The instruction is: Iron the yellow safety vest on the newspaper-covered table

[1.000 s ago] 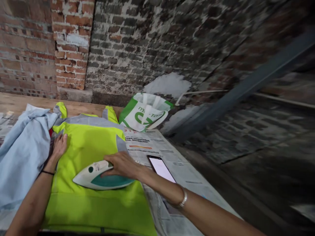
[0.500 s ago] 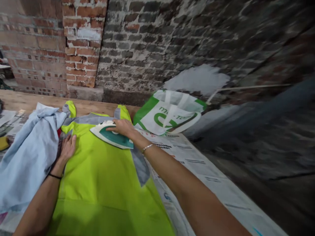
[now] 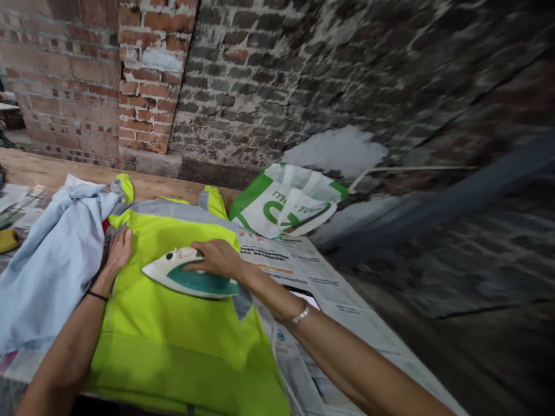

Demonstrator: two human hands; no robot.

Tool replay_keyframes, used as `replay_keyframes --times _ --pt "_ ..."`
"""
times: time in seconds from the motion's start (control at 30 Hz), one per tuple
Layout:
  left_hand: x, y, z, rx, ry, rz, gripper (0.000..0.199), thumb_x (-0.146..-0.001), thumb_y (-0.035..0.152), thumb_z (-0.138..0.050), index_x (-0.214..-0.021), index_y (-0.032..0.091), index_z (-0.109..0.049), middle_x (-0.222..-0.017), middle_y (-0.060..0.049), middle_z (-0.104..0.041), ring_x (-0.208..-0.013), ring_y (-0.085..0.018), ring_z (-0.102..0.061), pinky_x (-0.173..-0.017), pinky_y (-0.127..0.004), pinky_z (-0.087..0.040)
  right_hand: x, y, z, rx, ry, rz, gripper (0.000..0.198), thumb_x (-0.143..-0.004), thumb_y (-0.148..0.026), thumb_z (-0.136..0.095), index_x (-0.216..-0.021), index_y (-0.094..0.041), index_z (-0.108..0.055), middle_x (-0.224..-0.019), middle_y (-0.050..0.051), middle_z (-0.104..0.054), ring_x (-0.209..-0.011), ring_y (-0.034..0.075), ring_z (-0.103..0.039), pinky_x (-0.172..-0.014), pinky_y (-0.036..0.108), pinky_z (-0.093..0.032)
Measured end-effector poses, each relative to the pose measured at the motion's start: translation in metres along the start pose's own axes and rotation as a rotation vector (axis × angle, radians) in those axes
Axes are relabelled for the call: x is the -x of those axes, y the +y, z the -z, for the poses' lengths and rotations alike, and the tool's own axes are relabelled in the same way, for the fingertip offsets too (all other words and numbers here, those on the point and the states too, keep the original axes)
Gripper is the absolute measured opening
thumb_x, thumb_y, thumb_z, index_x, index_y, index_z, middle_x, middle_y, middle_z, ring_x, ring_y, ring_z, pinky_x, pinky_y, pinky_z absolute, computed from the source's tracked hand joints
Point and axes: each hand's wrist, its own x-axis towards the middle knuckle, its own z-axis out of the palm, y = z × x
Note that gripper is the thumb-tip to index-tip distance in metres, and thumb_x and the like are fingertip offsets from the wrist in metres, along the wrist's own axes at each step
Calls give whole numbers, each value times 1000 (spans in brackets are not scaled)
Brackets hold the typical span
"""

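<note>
A bright yellow-green garment (image 3: 186, 341) with grey bands lies spread on the table. On its middle rests a white and teal iron (image 3: 191, 277), its tip pointing left. My right hand (image 3: 217, 257) is wrapped around the iron's handle. At the garment's left edge, my left hand (image 3: 119, 251) lies flat with the fingers stretched away from me, holding nothing. A light blue cloth garment (image 3: 56, 260) is bunched just left of that hand.
Newspaper sheets (image 3: 347, 323) cover the table's right side, with a phone (image 3: 306, 297) partly behind my right forearm. A white and green bag (image 3: 286, 202) stands at the back right near the brick wall (image 3: 243, 86). Something yellow (image 3: 7, 240) lies far left.
My right hand has drawn the iron toward me and slightly left over the garment. The phone has come into sight beside my forearm. My left hand stays at the garment's edge.
</note>
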Motion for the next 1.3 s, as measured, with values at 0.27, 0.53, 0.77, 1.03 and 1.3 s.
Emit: replay_keyframes --times 0.27,0.53,0.77,1.03,1.3 --pt "2 13 8 55 -8 102 62 -109 53 -32 -156 14 -47 -162 -19 -47 -153 -30 -41 -129 -51 -27 42 -37 -3 19 -26 61 40 -94 -64 -67 -99 -25 -72 -94 7 -82 -93 28 -77 -66 29 -38" --pt "8 12 2 70 -13 106 64 -109 54 -32 -156 14 -47 -162 -18 -48 -153 -28 -41 -130 -49 -26 -76 -5 -2 78 59 -235 60 -96 -72 -55 -122 -21 -72 -111 16 -79 -110 33 -72 -85 35 -50" --pt "11 4 -4 59 -32 108 70 -106 60 -29 -159 17 -44 -165 -11 -45 -156 -27 -36 -131 -44 -23 -169 15 -1 23 84 -290 68 -94 -74 -57 -125 -15 -74 -129 24 -72 -120 37 -67 -92 41 -51" --pt "2 6 2 109 -34 159 76 -106 63 -22 -161 13 -40 -167 -14 -41 -159 -26 -29 -131 -42 -24 -100 -9 4 33 33 -87 58 -92 -75 -61 -107 -21 -75 -105 14 -80 -103 32 -72 -74 32 -45" --pt "-2 11 6 133 -20 138 69 -107 53 -26 -156 7 -44 -163 -20 -43 -158 -29 -30 -130 -48 -24 33 -54 4 -27 -64 96 45 -91 -69 -66 -94 -25 -73 -87 8 -80 -85 26 -74 -62 29 -33"
